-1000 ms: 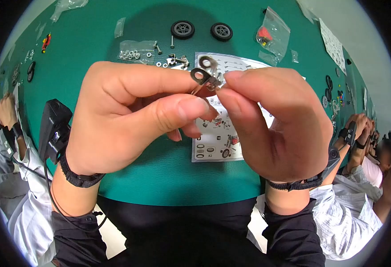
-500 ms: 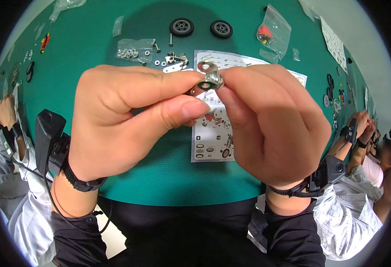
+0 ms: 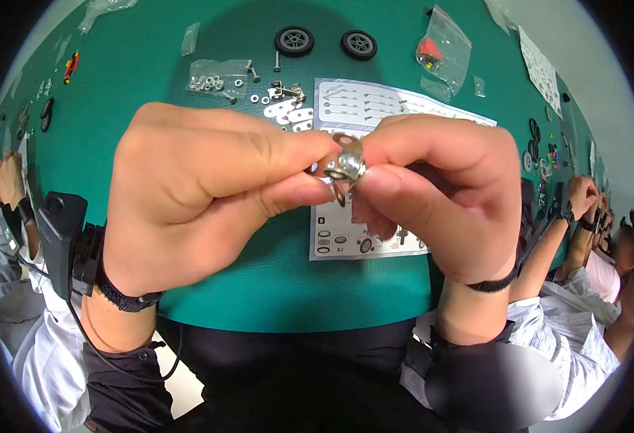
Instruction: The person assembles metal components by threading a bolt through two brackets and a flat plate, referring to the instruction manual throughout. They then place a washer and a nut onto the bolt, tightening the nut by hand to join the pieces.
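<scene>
Between my two hands, above the table, is a small shiny metal bracket (image 3: pixel 344 157) with rounded ends and holes. My left hand (image 3: pixel 194 191) pinches its left side between thumb and forefinger. From the right, my right hand (image 3: pixel 450 191) grips it between thumb and forefinger, the other fingers curled. Whether a nut or screw sits in the bracket is hard to make out. Below and behind it lies a printed instruction sheet (image 3: pixel 374 108), partly covered by my hands.
Flat metal strips (image 3: pixel 281 110) and loose nuts (image 3: pixel 255 98) lie behind my left hand, with a bag of nuts (image 3: pixel 212 81) beside them. Two black wheels (image 3: pixel 294 42) rest farther back. A bag with red parts (image 3: pixel 443 54) lies at back right. Co-workers' hands (image 3: pixel 582 198) show at both sides.
The bracket has turned and come slightly lower and nearer. My right hand has rotated, so its thumb now shows in front. More metal strips and more of the sheet's upper part are visible.
</scene>
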A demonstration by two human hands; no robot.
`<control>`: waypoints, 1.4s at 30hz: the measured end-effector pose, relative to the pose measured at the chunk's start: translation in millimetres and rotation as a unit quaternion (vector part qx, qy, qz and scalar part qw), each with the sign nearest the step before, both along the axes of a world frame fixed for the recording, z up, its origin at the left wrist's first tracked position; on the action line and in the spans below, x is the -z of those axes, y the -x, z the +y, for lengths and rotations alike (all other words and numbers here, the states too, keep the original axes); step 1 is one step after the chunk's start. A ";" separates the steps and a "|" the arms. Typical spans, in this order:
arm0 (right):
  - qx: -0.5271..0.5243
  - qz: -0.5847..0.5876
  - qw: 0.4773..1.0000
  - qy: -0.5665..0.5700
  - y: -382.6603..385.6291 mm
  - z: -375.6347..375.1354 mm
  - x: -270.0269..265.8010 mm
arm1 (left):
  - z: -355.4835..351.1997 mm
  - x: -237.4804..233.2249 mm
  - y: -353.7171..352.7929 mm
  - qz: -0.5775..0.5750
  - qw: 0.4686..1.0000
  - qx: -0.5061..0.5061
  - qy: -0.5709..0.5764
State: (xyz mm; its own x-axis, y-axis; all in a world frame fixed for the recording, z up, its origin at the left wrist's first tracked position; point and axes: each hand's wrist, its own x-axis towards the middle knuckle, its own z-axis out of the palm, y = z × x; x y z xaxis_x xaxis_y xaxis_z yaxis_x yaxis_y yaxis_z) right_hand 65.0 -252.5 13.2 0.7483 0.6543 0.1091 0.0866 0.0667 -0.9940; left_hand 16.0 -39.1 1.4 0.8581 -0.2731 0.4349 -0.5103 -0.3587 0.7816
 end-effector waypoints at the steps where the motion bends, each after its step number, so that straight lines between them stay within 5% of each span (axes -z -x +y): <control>1: -0.008 0.093 0.996 -0.011 1.5 -0.3 -2.7 | -0.8 0.0 0.4 0.000 1.000 0.001 0.005; 8: -0.042 0.204 0.978 -0.024 -0.3 1.6 -4.6 | 1.1 2.2 2.5 0.010 1.000 0.003 0.018; 11: 0.018 0.083 0.996 -0.016 2.0 5.8 1.7 | 2.1 2.7 0.5 0.022 0.999 -0.003 0.026; 13: 0.067 -0.107 0.992 -0.005 3.2 11.5 4.5 | -0.8 7.1 0.9 0.036 0.998 -0.029 0.053; 17: 0.095 -0.420 0.898 0.092 -4.6 10.0 9.7 | 0.5 6.6 -0.7 0.053 0.997 -0.029 0.044; 21: 0.128 -0.461 0.869 0.128 -2.4 11.4 12.1 | -0.5 3.6 0.0 0.070 0.996 -0.027 0.042; 32: 0.077 -0.267 0.958 0.067 0.7 5.4 10.8 | -1.4 6.3 0.8 0.016 0.999 -0.035 0.003; 42: 0.032 0.122 0.992 0.001 9.3 4.4 -4.5 | 3.2 2.1 -0.1 -0.019 1.000 -0.003 -0.018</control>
